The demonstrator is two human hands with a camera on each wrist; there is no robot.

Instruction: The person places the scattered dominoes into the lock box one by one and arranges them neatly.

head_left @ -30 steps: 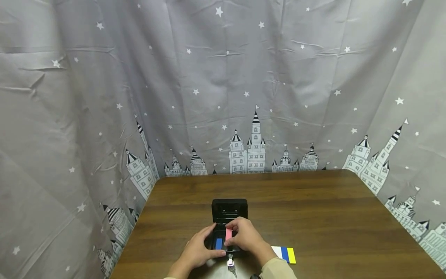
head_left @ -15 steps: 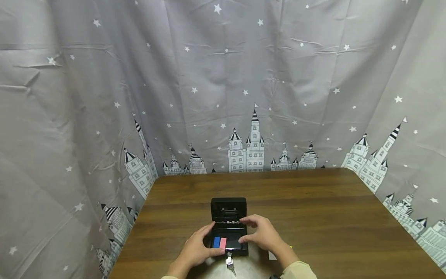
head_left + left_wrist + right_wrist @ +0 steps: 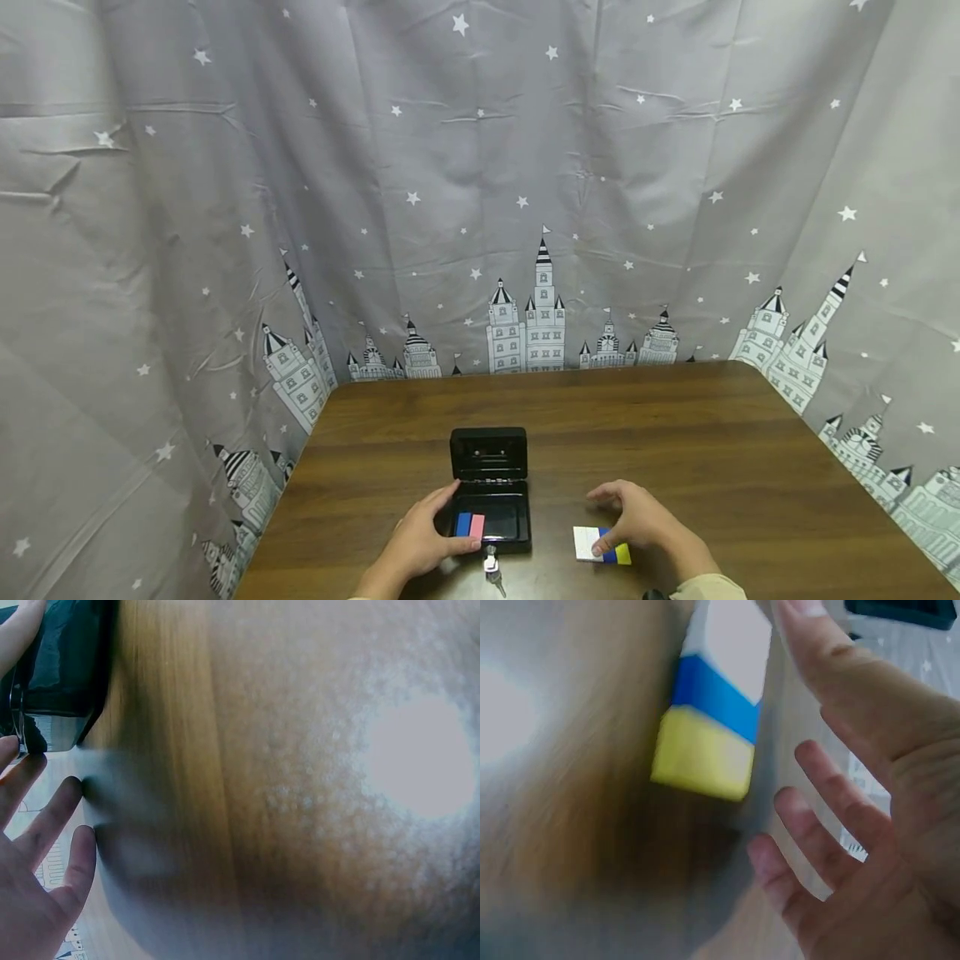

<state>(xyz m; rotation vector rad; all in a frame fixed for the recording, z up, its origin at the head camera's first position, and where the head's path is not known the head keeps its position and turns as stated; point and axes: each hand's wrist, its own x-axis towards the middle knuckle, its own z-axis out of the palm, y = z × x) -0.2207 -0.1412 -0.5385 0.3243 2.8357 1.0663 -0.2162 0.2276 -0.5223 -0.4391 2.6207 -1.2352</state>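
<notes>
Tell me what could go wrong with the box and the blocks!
The open lid might swing down on the left hand, which is right at the edge of the box. The right hand, close over the white, blue and yellow blocks, could knock their row crooked. And the keys sticking out in front might get bumped.

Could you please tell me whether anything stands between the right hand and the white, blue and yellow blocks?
Nothing visible does: the right hand is close to the blocks, with no object between them.
</notes>
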